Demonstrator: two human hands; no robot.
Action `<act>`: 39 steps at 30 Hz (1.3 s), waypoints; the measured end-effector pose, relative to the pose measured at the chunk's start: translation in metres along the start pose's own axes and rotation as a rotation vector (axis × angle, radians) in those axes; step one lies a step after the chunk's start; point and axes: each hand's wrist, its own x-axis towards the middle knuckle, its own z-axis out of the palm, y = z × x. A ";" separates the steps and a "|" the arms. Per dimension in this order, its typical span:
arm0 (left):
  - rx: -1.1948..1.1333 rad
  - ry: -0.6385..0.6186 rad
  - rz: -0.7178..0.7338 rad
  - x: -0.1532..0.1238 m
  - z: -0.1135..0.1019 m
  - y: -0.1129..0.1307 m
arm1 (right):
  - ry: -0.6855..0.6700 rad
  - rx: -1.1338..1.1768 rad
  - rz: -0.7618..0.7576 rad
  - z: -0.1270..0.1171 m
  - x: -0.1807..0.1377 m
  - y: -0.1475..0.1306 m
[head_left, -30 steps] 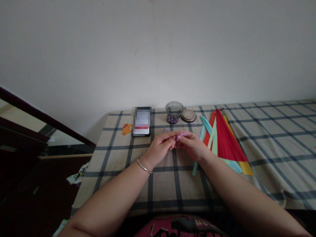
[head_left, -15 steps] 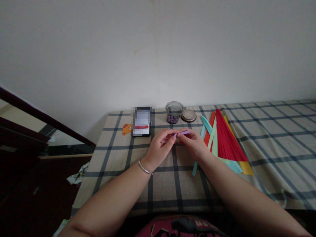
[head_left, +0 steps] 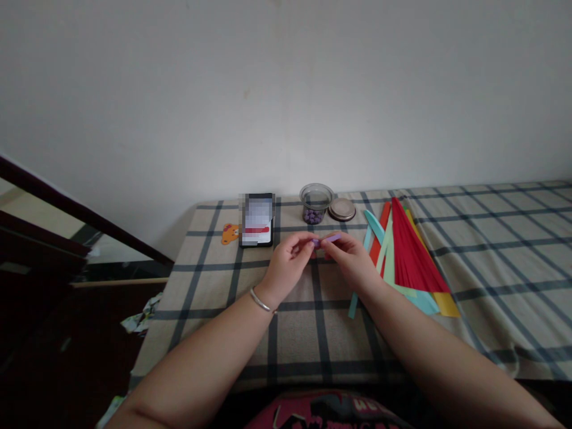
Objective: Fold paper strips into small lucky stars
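Note:
Between my two hands is a short purple paper strip [head_left: 332, 238], held above the checked cloth. My left hand [head_left: 289, 256] pinches its left end, where the paper looks folded or wound small, between thumb and forefinger. My right hand [head_left: 351, 253] grips the strip close by, with thumb and fingers pressed together and the free end showing over the fingers. Just beyond the hands stands a clear plastic tub [head_left: 316, 202] with several small purple paper pieces [head_left: 313, 216] at its bottom. Its round lid [head_left: 342, 208] lies beside it on the right.
To the right lies a fan of paper strips: red [head_left: 413, 256], orange [head_left: 385, 217], light blue [head_left: 353, 305], green and yellow [head_left: 448, 305]. A phone [head_left: 257, 220] and an orange bear cutout [head_left: 229, 234] are at the left. A wall rises behind the cloth-covered table [head_left: 214, 351].
My left fingertips have shifted slightly on the purple strip, and its left end now lies flatter between them. Both hands stay in nearly the same place.

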 end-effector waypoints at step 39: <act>0.537 -0.029 0.354 -0.002 -0.004 0.003 | -0.009 0.140 0.071 0.003 0.000 -0.005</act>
